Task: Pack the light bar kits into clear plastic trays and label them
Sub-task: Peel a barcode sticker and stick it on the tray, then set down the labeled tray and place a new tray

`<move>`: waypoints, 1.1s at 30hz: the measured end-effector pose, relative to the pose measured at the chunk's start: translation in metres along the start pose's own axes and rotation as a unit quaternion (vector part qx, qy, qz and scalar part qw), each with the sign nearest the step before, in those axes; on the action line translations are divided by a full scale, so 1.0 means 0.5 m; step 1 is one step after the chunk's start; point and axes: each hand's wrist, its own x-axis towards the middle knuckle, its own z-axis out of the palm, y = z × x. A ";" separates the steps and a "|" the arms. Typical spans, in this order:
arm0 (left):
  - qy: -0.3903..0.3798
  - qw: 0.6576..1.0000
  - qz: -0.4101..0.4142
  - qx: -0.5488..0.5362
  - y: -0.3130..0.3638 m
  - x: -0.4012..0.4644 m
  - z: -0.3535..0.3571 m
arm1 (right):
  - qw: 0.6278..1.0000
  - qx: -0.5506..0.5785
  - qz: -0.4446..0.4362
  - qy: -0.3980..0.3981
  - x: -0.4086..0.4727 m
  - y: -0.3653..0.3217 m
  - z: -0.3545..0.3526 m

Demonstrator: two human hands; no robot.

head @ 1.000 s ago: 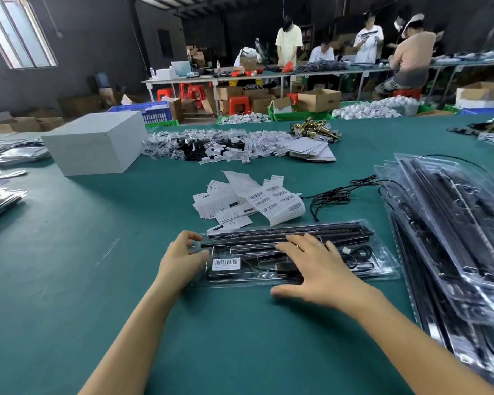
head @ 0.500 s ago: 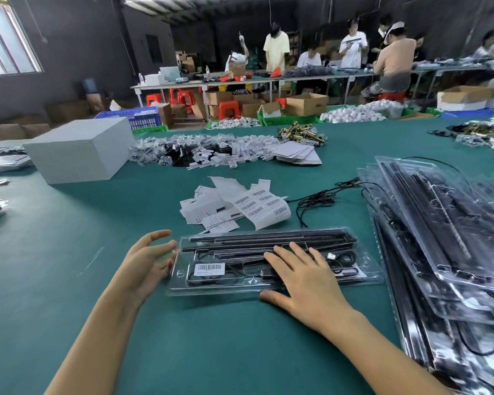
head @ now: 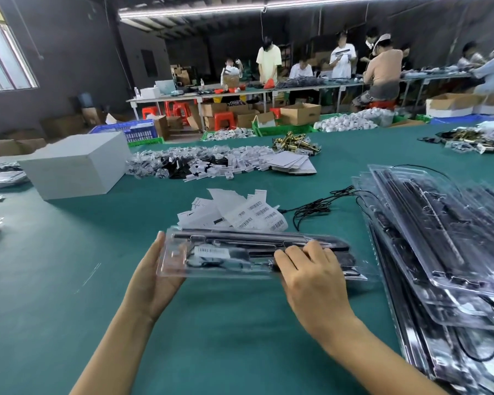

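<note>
Now, tray: clear plastic tray (head: 257, 256) with barcode sticker (head: 211, 251), held above the green table (head: 54, 266).
Left hand (head: 151, 280): cups its end, fingers straight.
Right hand (head: 311, 277): fingers curled over the top, probably gripping.
Handling: light, flexible, slippery; hold both ends.

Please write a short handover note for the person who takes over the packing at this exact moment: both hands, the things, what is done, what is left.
Left hand: supports the left end of the packed tray from beneath, fingers straight.
Right hand: fingers curled over the tray's middle, gripping it.
The tray is closed, lifted off the green table, barcode label already on.
Loose labels lie just behind it; a stack of packed trays at right.
Left: set this tray aside.
</note>
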 end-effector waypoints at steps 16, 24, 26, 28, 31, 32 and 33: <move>-0.021 0.507 0.175 0.843 -0.163 0.130 0.090 | 0.701 0.498 0.489 0.145 0.263 0.280 -0.164; -0.070 0.507 0.110 0.852 -0.235 0.132 0.121 | 0.349 0.643 0.681 0.040 0.343 0.339 -0.041; -0.059 0.498 0.159 0.851 -0.236 0.106 0.124 | 0.264 0.654 0.709 0.020 0.370 0.314 0.005; -0.046 0.476 0.228 0.848 -0.233 0.085 0.124 | 0.214 0.652 0.727 -0.002 0.392 0.286 0.058; -0.028 0.478 0.338 0.810 -0.232 0.082 0.114 | 0.193 0.644 0.740 -0.023 0.410 0.248 0.138; -0.032 0.490 0.341 0.801 -0.232 0.085 0.112 | 0.193 0.639 0.744 -0.027 0.414 0.238 0.162; -0.038 0.502 0.341 0.794 -0.232 0.089 0.111 | 0.195 0.634 0.748 -0.027 0.417 0.232 0.187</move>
